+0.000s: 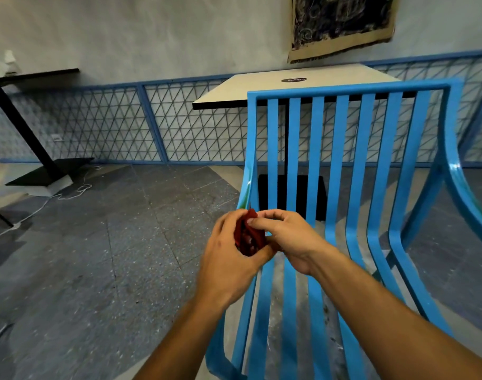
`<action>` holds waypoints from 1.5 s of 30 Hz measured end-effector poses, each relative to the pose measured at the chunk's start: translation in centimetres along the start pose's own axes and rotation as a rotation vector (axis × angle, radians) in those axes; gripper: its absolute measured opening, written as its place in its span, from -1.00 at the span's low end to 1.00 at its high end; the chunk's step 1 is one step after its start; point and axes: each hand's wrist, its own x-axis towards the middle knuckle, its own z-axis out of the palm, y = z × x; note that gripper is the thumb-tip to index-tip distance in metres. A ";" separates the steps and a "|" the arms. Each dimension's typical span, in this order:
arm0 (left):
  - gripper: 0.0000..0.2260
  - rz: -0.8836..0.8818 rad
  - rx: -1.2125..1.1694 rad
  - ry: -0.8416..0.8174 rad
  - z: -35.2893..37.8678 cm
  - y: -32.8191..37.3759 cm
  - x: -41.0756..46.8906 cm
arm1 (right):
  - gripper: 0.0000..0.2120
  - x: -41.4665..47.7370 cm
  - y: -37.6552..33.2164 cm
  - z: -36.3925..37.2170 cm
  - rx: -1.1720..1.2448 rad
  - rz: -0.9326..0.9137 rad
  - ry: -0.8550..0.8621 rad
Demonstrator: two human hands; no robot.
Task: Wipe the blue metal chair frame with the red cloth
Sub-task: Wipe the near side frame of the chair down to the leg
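I held the red cloth (248,235) bunched between both hands just above the blue chair frame's (349,171) seat slats — left hand (228,259) cupping it, right hand (286,237) pinching its edge — apparently refolding before wiping.

We have one view, worn on the head. It looks forward and down from above and behind the left hand (226,259) and right hand (286,237). Both forearms run in from the bottom edge, so we sit close. The hands meet on the red cloth (248,237) near mid-frame. The blue metal chair frame (352,89) lies under and just beyond them, filling the right half. Farther past the hands stand a table (289,83) and the wall (152,37). Left of the hands is floor (97,256). The wide lens bows edges outward.
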 end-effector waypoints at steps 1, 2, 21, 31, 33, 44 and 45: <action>-0.39 0.009 0.016 0.029 0.1 -0.1 0.5 | -0.73 0.3 -0.1 0.3 0.015 0.003 -0.012; -0.42 0.016 0.026 0.049 0.0 -0.3 0.9 | -0.71 0.5 -0.2 0.5 0.022 0.008 -0.023; -0.61 -0.035 0.142 0.091 2.4 -1.0 19.8 | -0.54 4.9 1.0 1.8 -1.344 -0.533 -0.186; -0.56 0.149 0.487 -0.020 3.6 -1.4 23.1 | -0.56 5.2 1.3 1.9 -1.249 -0.498 -0.193; -0.57 0.150 0.484 -0.060 3.6 -1.8 22.7 | -0.57 5.1 1.3 1.9 -1.258 -0.486 -0.187; -0.67 0.231 0.762 -0.427 1.1 -1.2 21.1 | -0.57 4.6 0.6 2.4 -1.289 -0.427 -0.174; -0.67 0.232 0.758 -0.411 1.4 -1.0 21.3 | -0.60 4.6 0.6 2.4 -1.278 -0.419 -0.167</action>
